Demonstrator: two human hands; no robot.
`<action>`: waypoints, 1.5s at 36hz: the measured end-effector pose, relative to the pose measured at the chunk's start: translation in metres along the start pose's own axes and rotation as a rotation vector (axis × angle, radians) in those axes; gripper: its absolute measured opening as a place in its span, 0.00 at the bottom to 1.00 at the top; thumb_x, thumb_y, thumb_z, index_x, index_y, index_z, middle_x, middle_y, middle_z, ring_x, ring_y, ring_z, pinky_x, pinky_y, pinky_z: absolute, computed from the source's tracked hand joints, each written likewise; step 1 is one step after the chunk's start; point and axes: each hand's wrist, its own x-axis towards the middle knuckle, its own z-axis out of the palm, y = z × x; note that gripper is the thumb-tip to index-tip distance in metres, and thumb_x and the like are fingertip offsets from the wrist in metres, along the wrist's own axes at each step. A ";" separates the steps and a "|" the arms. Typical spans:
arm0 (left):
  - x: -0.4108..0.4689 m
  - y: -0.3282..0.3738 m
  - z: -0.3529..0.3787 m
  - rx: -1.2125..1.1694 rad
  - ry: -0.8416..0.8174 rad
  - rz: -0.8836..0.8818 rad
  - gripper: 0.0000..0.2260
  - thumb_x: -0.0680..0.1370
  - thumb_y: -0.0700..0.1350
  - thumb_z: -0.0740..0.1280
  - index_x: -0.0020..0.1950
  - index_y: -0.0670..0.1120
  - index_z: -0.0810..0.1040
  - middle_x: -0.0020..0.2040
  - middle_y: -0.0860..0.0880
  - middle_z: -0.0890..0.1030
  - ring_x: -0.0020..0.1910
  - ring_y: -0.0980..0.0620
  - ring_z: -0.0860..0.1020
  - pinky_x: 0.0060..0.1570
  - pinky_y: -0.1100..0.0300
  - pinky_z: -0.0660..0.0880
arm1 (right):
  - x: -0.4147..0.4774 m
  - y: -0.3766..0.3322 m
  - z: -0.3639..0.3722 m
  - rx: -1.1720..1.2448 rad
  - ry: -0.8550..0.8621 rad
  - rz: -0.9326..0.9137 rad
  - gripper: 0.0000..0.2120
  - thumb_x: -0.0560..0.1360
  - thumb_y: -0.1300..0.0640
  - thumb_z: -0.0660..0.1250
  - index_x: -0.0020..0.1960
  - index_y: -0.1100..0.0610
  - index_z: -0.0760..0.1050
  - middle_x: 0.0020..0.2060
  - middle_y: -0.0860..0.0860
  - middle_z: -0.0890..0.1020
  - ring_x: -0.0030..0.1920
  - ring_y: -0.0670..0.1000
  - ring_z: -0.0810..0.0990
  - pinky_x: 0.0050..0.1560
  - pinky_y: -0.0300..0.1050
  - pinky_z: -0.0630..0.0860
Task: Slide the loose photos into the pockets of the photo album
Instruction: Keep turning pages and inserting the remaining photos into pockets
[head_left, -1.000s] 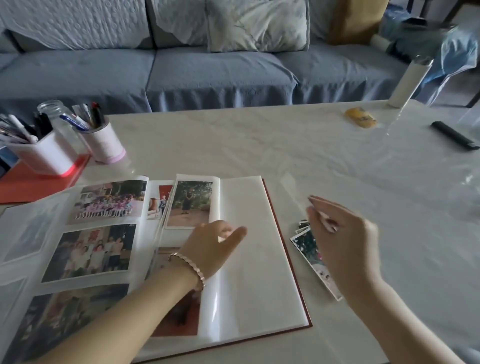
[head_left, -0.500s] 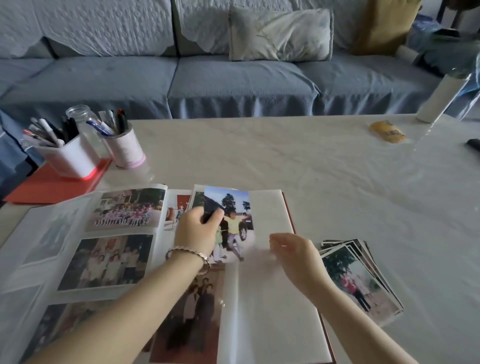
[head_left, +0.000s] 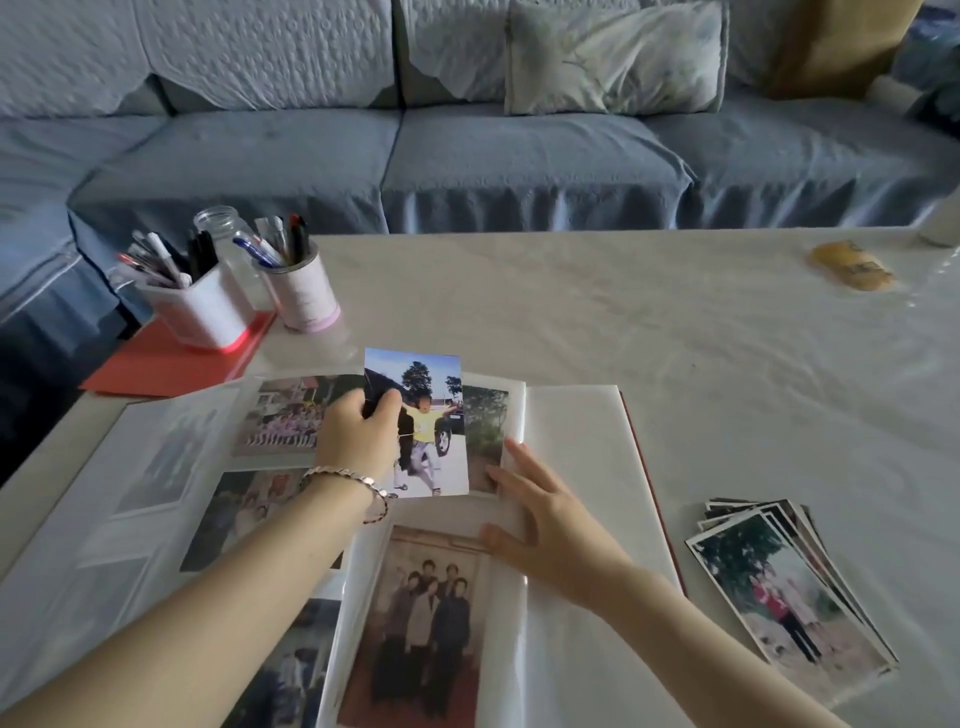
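Left hand (head_left: 358, 441): fingers (head_left: 387, 408) curled, pinching one loose photo (head_left: 434, 415) by its left edge, thumb on the printed face. There is a beaded bracelet (head_left: 358, 480) at the wrist. The photo shows a child in yellow beside a dark car. It is held upright at frame centre over the upper pocket of the album's middle leaf, hiding most of the picture already there.

Right hand (head_left: 556, 525): fingers (head_left: 519, 460) straight and spread, grasping nothing, lying flat on that leaf's clear sleeve. The fingertips are just beside the held photo's right edge, and the thumb touches the top of the group portrait (head_left: 426, 623) in the pocket below.

Photo album (head_left: 587, 457): open flat, lower centre. A red cover edge shows along its right side, with filled pockets at left and a blank white page at right.

Stack of loose photos (head_left: 789, 597): fanned out at lower right on the table, apart from the album.

Table (head_left: 623, 312): pale cloth under clear film.
- Upper left: a square pen pot (head_left: 208, 312) on a red folder (head_left: 171, 364), a round pen pot (head_left: 304, 296) just beside it, and a glass jar (head_left: 223, 234) behind, between them.
- Upper right: a yellow packet (head_left: 852, 265), with a wide stretch of cloth between it and the album.

Sofa (head_left: 519, 166): blue-covered, beyond the far table edge, carrying a pale cushion (head_left: 613, 57)
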 end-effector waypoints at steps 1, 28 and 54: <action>-0.001 0.000 -0.001 0.007 -0.025 -0.015 0.19 0.77 0.41 0.63 0.29 0.44 0.60 0.25 0.48 0.62 0.26 0.50 0.60 0.27 0.57 0.55 | 0.000 0.000 0.000 0.054 0.022 0.010 0.29 0.74 0.49 0.68 0.72 0.51 0.63 0.70 0.34 0.47 0.70 0.35 0.53 0.64 0.25 0.52; -0.011 0.003 -0.008 0.365 -0.323 0.063 0.21 0.77 0.42 0.63 0.27 0.45 0.59 0.25 0.49 0.61 0.25 0.53 0.60 0.26 0.61 0.55 | -0.010 0.005 0.005 0.406 0.127 0.073 0.27 0.74 0.57 0.69 0.66 0.41 0.62 0.64 0.32 0.66 0.65 0.37 0.68 0.62 0.29 0.65; -0.003 0.004 0.046 0.123 -0.295 -0.176 0.12 0.79 0.44 0.60 0.37 0.41 0.70 0.34 0.46 0.73 0.42 0.45 0.71 0.41 0.60 0.64 | 0.001 0.040 -0.028 -0.099 0.325 0.293 0.29 0.70 0.49 0.72 0.68 0.54 0.69 0.73 0.49 0.61 0.74 0.49 0.57 0.71 0.40 0.55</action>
